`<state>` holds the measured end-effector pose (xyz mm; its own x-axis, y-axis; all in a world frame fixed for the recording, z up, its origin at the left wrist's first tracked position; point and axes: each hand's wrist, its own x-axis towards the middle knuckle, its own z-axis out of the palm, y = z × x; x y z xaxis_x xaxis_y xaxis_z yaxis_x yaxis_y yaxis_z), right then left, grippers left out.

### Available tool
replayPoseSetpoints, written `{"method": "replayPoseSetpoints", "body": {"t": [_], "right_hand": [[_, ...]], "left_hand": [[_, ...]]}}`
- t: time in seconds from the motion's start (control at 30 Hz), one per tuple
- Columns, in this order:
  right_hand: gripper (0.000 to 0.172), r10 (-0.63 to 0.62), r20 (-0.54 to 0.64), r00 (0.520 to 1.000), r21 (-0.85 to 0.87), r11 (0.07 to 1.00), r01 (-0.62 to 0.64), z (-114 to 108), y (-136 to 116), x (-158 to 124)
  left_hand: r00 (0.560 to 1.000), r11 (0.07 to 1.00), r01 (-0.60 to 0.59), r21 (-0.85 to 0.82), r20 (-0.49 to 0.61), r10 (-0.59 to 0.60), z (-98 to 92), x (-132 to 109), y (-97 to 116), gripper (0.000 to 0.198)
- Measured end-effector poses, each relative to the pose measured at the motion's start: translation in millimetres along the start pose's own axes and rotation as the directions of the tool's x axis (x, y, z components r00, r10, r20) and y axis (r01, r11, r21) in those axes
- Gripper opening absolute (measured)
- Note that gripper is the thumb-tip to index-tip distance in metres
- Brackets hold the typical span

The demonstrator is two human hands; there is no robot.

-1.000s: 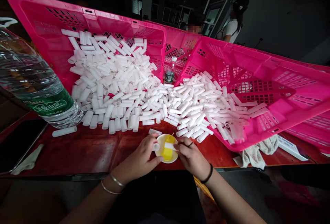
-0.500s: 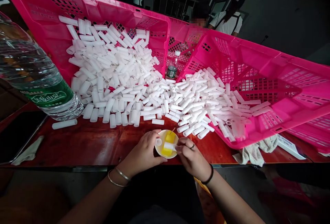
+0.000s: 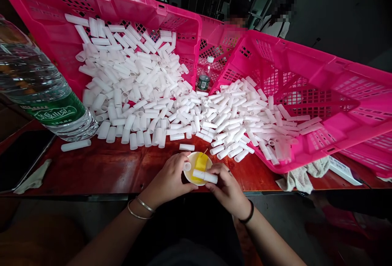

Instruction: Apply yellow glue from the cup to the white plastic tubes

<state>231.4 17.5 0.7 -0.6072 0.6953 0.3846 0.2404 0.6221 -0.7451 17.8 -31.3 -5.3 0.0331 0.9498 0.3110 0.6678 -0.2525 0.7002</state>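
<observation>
- Our landmark is the small round white bowl (image 3: 192, 159), standing on the glossy red-brown wooden table (image 3: 107, 174); in it we see a yellow block (image 3: 201, 161) and a thin brown stick (image 3: 205, 151).
- At the bowl's left edge, our left hand (image 3: 172, 173) has its fingers curled around 1 short white plastic tube (image 3: 187, 167), its open end facing the bowl; the thumb lies by the near rim, and whether it touches we cannot tell.
- At the bowl's right side, our right hand (image 3: 227, 186) pinches 1 stepped white plastic tube (image 3: 200, 175), which lies across above the bowl's near part.
- Just beyond the bowl lies 1 loose white plastic tube (image 3: 186, 147).
- Farther beyond the bowl, we have a large heap of white plastic tubes (image 3: 147, 78) spilling from 2 bright pink perforated plastic crates (image 3: 306, 62).
</observation>
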Motion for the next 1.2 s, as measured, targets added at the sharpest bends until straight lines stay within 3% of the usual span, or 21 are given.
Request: {"method": "replayPoseSetpoints", "body": {"t": [0.07,0.13,0.23,0.33,0.43,0.5,0.57,0.67,0.83,0.9,0.97,1.03,1.1,1.13,1.2], "right_hand": [[0.022,0.093,-0.034,0.995,0.084,0.992,-0.09,2.7,-2.8,0.0],[0.016,0.085,-0.086,0.993,0.042,0.996,-0.082,4.2,-5.0,0.0],[0.017,-0.067,-0.126,0.99,-0.147,0.988,0.049,4.8,-4.1,-1.7],[0.024,-0.235,-0.08,0.969,-0.299,0.933,0.201,4.8,2.4,-5.4],[0.026,-0.309,-0.06,0.949,-0.329,0.904,0.273,4.8,7.3,-7.8],[0.024,-0.222,-0.135,0.966,-0.217,0.958,0.19,4.1,4.8,-7.0],[0.022,-0.045,-0.235,0.971,-0.013,0.999,0.043,2.1,-3.3,-4.2],[0.019,0.148,-0.253,0.956,0.234,0.968,-0.088,-3.7,-20.5,2.4],[0.018,0.106,-0.113,0.988,0.226,0.971,-0.079,-18.8,-42.1,15.0],[0.018,0.064,-0.044,0.997,0.175,0.983,-0.056,-24.8,-47.9,20.2],[0.016,0.047,0.033,0.998,0.131,0.99,-0.05,-29.7,-53.0,25.7],[0.014,0.048,0.088,0.995,0.096,0.994,-0.057,-32.9,-56.8,31.4],[0.02,0.009,0.082,0.997,0.055,0.998,-0.014,-34.0,-59.4,36.8],[0.025,-0.031,0.061,0.998,0.035,0.999,0.029,-33.8,-60.5,39.3],[0.033,-0.106,0.017,0.994,0.03,0.994,0.105,-32.2,-63.6,42.9]], "left_hand": [[1.0,1.0,-0.008,0.013,0.002,0.008,-0.1,-0.8,-0.5,0.071],[1.0,1.0,-0.023,0.017,-0.001,0.023,0.0,-1.6,-1.1,0.072],[1.0,0.999,-0.029,0.015,-0.002,0.029,0.7,-1.8,-1.8,0.07],[1.0,1.0,-0.021,0.014,0.009,0.021,1.4,-1.0,-2.1,0.066],[0.999,0.999,-0.029,0.028,0.02,0.029,-1.3,-1.0,-0.2,0.067],[0.999,0.998,-0.043,0.055,0.023,0.041,-6.5,-1.8,3.6,0.061],[0.999,0.996,-0.037,0.08,0.03,0.035,-14.1,-2.4,9.8,0.041],[0.996,0.992,-0.038,0.123,0.082,0.027,-26.9,-1.3,22.3,0.022],[0.974,0.908,-0.224,0.354,0.122,0.193,-42.1,2.7,41.8,0.028],[0.967,0.869,-0.253,0.425,0.138,0.214,-44.5,2.4,47.9,0.029],[0.97,0.893,-0.233,0.384,0.162,0.183,-45.0,1.4,54.7,0.026],[0.978,0.976,-0.11,0.187,0.198,0.073,-44.4,0.7,63.5,0.02],[0.935,0.97,0.182,-0.162,0.334,-0.12,-43.2,0.6,74.5,0.021],[0.868,0.861,0.38,-0.338,0.453,-0.205,-42.4,0.5,80.6,0.025],[0.677,0.474,0.711,-0.52,0.69,-0.258,-40.3,-0.5,92.8,0.033]]}}
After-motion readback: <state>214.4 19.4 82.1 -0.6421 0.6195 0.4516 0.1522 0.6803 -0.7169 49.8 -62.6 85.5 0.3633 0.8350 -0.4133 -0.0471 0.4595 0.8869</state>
